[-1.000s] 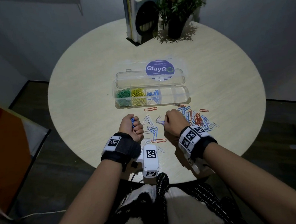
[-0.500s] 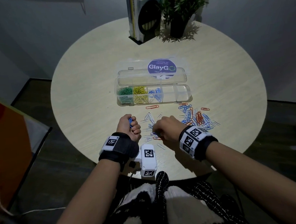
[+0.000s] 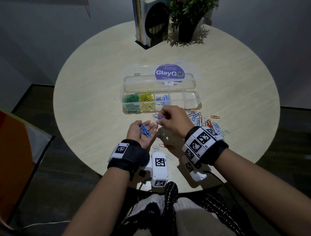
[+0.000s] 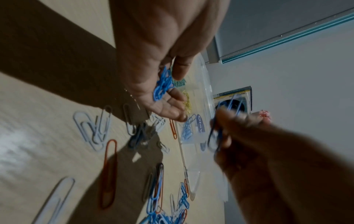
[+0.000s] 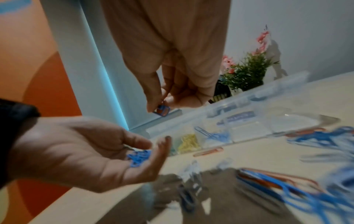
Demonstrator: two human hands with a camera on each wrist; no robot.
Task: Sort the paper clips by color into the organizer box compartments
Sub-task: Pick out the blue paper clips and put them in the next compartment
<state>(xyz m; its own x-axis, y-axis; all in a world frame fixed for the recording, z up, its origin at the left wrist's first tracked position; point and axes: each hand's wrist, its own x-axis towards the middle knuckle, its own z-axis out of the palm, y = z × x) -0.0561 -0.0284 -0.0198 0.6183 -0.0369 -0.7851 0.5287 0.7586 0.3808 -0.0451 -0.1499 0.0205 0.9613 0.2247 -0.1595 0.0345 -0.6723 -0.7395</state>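
Note:
My left hand lies palm up above the table, fingers relaxed, with several blue paper clips resting in the palm; the same hand and clips show in the right wrist view. Just to its right, my right hand pinches a few blue clips between thumb and fingers, a little above the left fingertips. Behind the hands stands the clear organizer box, lid open, holding green clips, yellow clips and blue clips in its left three compartments.
A loose pile of blue, orange and white clips lies right of my hands; more orange clips and white ones lie near my wrists. A book holder and a potted plant stand at the round table's far edge.
My left hand turned palm up and opened from a fist, baring its blue clips. My right hand rose from the table with blue clips and moved toward the left palm.

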